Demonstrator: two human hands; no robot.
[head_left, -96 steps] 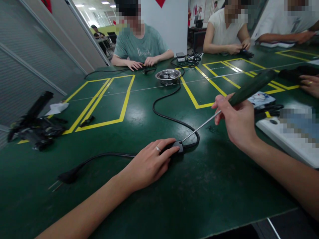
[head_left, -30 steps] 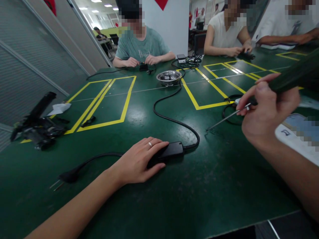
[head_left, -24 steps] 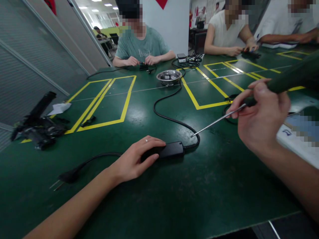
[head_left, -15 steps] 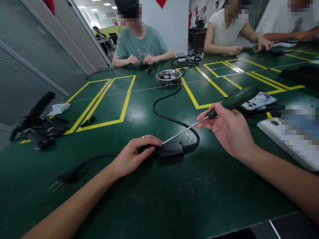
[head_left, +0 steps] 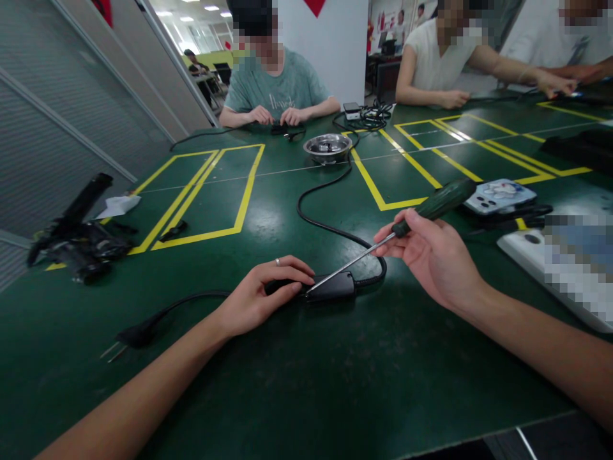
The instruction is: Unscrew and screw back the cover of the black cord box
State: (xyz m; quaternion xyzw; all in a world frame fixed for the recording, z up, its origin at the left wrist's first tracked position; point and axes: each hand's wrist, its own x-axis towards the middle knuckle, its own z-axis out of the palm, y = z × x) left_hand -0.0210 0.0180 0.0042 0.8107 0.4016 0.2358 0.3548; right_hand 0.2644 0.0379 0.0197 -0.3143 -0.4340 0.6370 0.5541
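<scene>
On the green table a small black box [head_left: 335, 287] lies flat, with a black cord leaving each end. My left hand [head_left: 263, 295] is closed on the left end of this box, thumb in front and fingers over the top. My right hand [head_left: 433, 255] grips a screwdriver [head_left: 443, 199] by its dark green handle. Its long metal shaft slants down to the left, and the tip meets the near left corner of the box, close to my left fingertips. The left cord ends in a two-pin plug [head_left: 136, 337].
A metal bowl [head_left: 327, 150] with small dark parts stands beyond the box. Black gear [head_left: 83, 236] lies at the left. A phone [head_left: 500, 195] and a white device [head_left: 531, 255] are at the right. Co-workers sit across the table [head_left: 287, 396], which bears yellow tape.
The screwdriver tip has shifted from the far left corner of the box to its near left corner. My right hand came slightly left and down with it. My left hand stays on the box.
</scene>
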